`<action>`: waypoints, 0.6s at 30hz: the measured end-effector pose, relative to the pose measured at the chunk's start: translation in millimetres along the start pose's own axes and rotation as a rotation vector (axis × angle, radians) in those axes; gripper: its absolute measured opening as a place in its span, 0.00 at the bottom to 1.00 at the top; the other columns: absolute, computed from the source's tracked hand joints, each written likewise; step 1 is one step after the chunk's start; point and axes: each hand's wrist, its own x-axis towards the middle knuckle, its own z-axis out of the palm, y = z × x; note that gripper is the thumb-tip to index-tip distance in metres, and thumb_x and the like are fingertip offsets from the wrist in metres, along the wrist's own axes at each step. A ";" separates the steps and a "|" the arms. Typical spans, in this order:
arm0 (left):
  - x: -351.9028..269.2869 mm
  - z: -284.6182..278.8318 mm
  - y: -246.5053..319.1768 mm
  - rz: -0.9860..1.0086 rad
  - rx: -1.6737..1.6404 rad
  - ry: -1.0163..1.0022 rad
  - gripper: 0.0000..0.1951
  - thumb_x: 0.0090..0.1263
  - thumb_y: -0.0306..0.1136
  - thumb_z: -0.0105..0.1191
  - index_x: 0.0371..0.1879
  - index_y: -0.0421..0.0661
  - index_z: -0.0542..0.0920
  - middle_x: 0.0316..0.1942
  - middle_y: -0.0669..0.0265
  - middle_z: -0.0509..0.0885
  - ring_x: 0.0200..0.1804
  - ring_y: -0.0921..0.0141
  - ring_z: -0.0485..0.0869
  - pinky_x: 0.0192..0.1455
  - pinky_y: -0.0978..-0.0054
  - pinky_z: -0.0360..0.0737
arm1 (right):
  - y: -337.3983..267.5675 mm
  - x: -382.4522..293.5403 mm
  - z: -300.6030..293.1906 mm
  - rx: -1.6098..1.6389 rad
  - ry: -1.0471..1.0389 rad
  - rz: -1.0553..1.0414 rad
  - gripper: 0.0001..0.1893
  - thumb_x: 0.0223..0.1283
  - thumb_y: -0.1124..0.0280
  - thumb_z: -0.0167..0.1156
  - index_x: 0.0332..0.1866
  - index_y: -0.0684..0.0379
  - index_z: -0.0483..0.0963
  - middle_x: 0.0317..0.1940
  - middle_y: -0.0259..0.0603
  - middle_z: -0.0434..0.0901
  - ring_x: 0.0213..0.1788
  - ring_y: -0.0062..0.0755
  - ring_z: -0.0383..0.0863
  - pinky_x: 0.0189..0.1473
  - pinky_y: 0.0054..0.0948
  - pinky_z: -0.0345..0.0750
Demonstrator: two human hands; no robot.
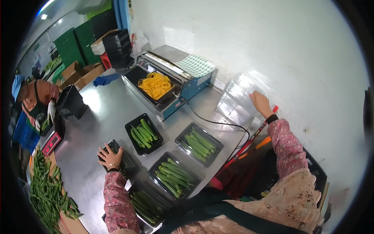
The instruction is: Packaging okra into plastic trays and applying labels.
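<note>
My left hand (110,158), fingers spread, rests on a black plastic tray (127,161) and hides much of it. At the wall, my right hand (261,102) has its fingers closed at the edge of a clear plastic lid (253,84) by a stack of such lids (233,102). Between my hands, a black tray (127,126) holds green okra (143,134). To its right is a tray of okra (199,145) under a clear cover. Nearer me, another okra tray (173,177) and a shiny covered one (149,203) sit partly behind my clothing.
A wrapping machine (172,109) carries a tray of yellow rubber bands (156,85); its black cable (210,120) crosses the steel table (93,122). Loose okra (46,187) is heaped at left. A gloved co-worker (43,96) handles a tray beside a red scale (51,144). Black trays (118,48) stand stacked behind.
</note>
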 end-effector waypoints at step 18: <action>-125.3 -72.0 254.6 1.321 -0.588 0.333 0.29 0.56 0.31 0.59 0.58 0.41 0.68 0.62 0.53 0.67 0.64 0.55 0.66 0.66 0.63 0.64 | 32.6 6.1 -12.7 0.274 -0.276 0.019 0.18 0.65 0.57 0.45 0.34 0.64 0.72 0.33 0.55 0.78 0.40 0.57 0.76 0.43 0.45 0.72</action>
